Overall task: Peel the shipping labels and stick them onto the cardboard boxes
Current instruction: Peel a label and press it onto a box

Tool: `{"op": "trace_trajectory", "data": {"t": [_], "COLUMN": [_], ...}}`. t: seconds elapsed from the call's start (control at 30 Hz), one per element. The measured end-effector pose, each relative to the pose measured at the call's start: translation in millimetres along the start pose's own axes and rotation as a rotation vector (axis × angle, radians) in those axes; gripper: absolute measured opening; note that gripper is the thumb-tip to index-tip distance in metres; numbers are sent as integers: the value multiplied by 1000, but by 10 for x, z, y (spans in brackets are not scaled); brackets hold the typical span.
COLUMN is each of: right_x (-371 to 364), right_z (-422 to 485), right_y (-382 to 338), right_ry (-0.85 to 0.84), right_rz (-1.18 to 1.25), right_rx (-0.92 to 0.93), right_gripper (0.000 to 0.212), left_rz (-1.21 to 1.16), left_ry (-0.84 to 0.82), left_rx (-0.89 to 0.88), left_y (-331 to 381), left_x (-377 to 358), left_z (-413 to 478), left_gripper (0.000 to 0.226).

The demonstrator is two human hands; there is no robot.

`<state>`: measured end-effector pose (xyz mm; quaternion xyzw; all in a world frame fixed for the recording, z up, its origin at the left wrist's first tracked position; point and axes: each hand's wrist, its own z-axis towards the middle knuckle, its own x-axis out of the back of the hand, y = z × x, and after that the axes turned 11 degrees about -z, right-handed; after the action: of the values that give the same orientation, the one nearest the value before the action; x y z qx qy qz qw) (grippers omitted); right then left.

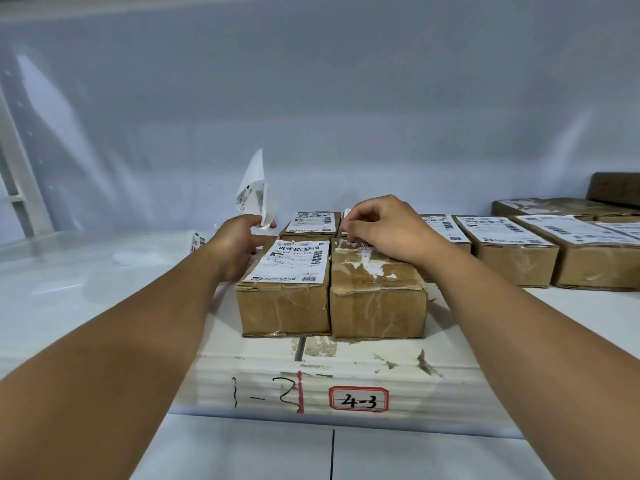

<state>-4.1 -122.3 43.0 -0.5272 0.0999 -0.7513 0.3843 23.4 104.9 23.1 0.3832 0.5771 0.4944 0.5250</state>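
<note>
The left hand (242, 239) pinches the label strip (254, 192) raised, presumably to avoid premature adhesion; the right hand (381, 226) curls onto the bare box (377, 289), grasp indeterminable.

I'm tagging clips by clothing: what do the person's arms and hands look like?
The left hand and right hand wear no gloves. The left forearm and right forearm are bare, with no sleeve in frame. No watch, bracelet or wristband shows at either wrist.
</note>
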Motion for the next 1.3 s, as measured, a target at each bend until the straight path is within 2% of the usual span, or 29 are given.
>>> {"op": "trace_trajectory", "data": {"t": [0.17,0.3,0.4,0.5,0.63,0.8,0.87,0.97,1.03,1.1,1.2,1.3], "right_x": [1,-2,-1,7,28,70,81,81,77,71,67,78], "right_z": [3,4,7,4,-18,-37,-38,-38,-43,-40,-19,-5], "right_y": [5,9,7,0,-40,-98,-124,-152,-158,-158,-141,-137], "right_ry": [4,6,39,103,167,204,202,200,183,178,226,202], "right_rz": [-2,5,-2,-4,11,111,119,136,189,237,247,362], "right_rx": [2,8,15,23,53,60,74,99,112,122,107,112], "right_gripper": [12,13,13,15,15,13,27,59,64,54,27,12], "left_rz": [111,294,299,152,163,78,89,121,162,198,239,285], "left_ry": [48,124,251,341,139,-69,-143,-207,-240,-275,-312,-309], "left_rx": [-70,-207,-296,-309,-392,-416,-426,-426,-415,-392,-359,-381], "left_y": [-9,-30,3,64,135,226,256,280,277,262,235,215], "left_x": [-33,-62,16,50,-123,-239,-261,-289,-300,-293,-277,-278], "left_z": [4,11,45,48,-78,-219,-254,-288,-297,-318,-349,-365], "left_gripper": [40,30,29,17,3,9,9,9,9,9,42,36]}}
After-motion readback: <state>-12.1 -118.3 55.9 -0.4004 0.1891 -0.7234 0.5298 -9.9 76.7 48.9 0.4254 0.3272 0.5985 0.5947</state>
